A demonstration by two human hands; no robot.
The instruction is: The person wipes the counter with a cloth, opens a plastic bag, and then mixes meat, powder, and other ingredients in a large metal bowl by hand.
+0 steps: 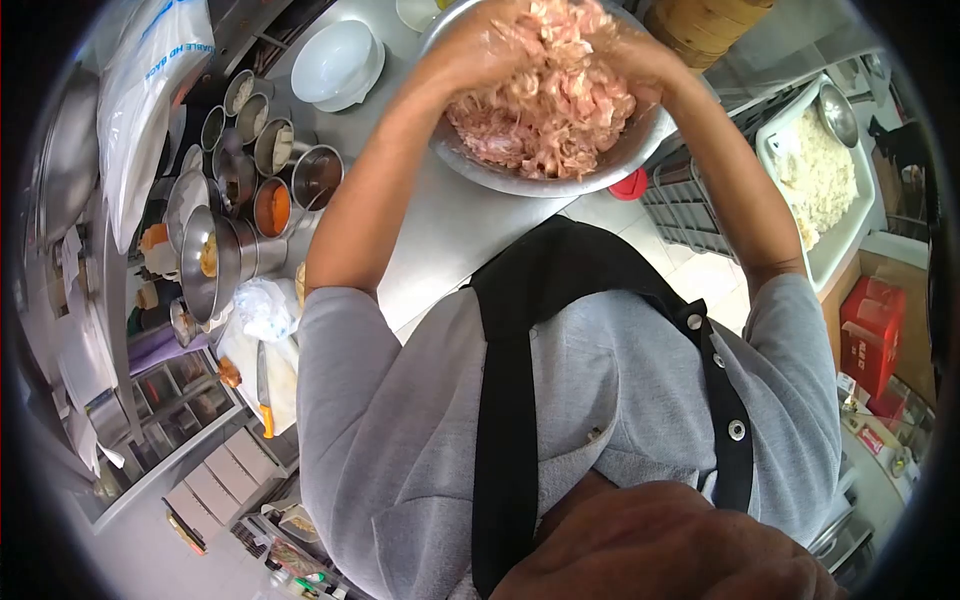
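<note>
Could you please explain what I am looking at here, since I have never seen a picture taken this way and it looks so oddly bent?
There is no machine here. A person wears a camera on the head, and its very wide lens looks straight down, so you see their grey shirt and black apron straps below and both arms reaching away toward the top. The bending is only the lens.

Both hands are in a large metal bowl that stands on a steel counter. The left hand and the right hand are buried in a pile of pink minced meat, so the fingers are mostly hidden.

Beside the bowl stand small metal seasoning cups, a white lidded bowl and a plastic bag. On the other side a white tray holds what looks like cooked rice.
</note>
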